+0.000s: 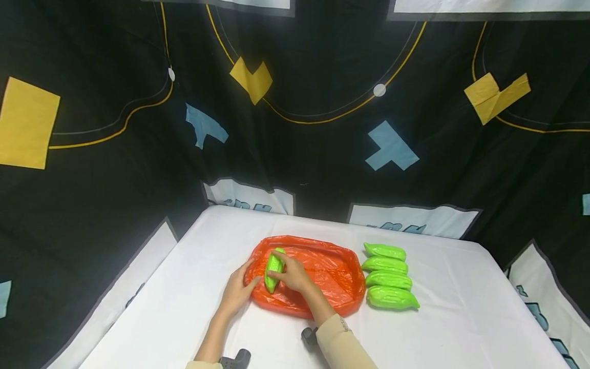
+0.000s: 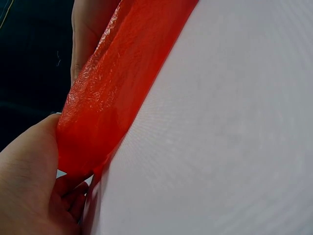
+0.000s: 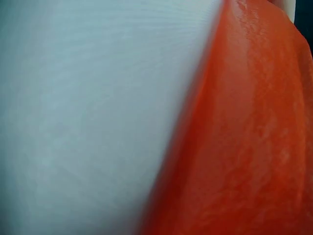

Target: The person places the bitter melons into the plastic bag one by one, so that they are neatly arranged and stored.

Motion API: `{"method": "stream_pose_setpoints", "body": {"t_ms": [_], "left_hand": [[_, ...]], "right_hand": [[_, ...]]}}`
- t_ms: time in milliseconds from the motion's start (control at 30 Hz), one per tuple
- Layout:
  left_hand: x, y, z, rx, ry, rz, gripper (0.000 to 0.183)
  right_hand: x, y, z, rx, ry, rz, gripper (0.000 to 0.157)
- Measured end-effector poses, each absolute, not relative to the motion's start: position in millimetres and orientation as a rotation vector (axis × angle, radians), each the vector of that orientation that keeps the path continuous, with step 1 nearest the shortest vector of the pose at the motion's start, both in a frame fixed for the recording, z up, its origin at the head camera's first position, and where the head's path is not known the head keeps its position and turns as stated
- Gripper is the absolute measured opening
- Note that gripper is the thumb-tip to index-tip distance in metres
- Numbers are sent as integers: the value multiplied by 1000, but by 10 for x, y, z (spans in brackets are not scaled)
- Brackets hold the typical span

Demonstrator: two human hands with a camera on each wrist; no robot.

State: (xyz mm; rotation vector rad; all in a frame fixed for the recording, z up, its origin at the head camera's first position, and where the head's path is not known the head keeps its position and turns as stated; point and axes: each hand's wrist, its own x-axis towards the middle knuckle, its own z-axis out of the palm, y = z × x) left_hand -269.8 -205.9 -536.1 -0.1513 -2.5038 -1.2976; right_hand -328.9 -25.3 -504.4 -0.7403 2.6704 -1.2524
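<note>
An oval tray [image 1: 322, 277] wrapped in shiny red plastic sits on the white table. Inside its left end, my right hand [image 1: 295, 274] pinches a bright green, ridged bitter melon [image 1: 274, 270] between thumb and fingers, the melon lying lengthwise away from me. My left hand [image 1: 239, 289] holds the tray's left end; in the left wrist view the fingers [image 2: 73, 198] curl against the red wall from outside. The right wrist view shows mostly the tray's red side [image 3: 244, 137] and white cloth, with the right hand's grip hidden.
Right of the tray, several green bitter melons [image 1: 388, 279] lie in a column, close beside one another. White cloth [image 1: 461, 318] covers the table. A dark patterned curtain [image 1: 304, 159] hangs behind its far edge.
</note>
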Motion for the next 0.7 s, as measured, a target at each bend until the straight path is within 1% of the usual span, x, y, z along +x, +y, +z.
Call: {"method": "stream_pose_setpoints", "body": {"t_ms": [333,433,700], "left_hand": [[-2713,-2049,-5351,-160,-2491,-1311,55],[-2723,-2051,-5340,-151,-2496,-1305,56],[-2732,-2057,-5380,-141,-2505,-1314,55]], "right_hand": [[-3288,-153,-5010,-743,2630,-1313,73],[-3277,-103,-4947,-779,2628,-1312,69],[-3192,88,-4739,-870,2613,-1371,52]]}}
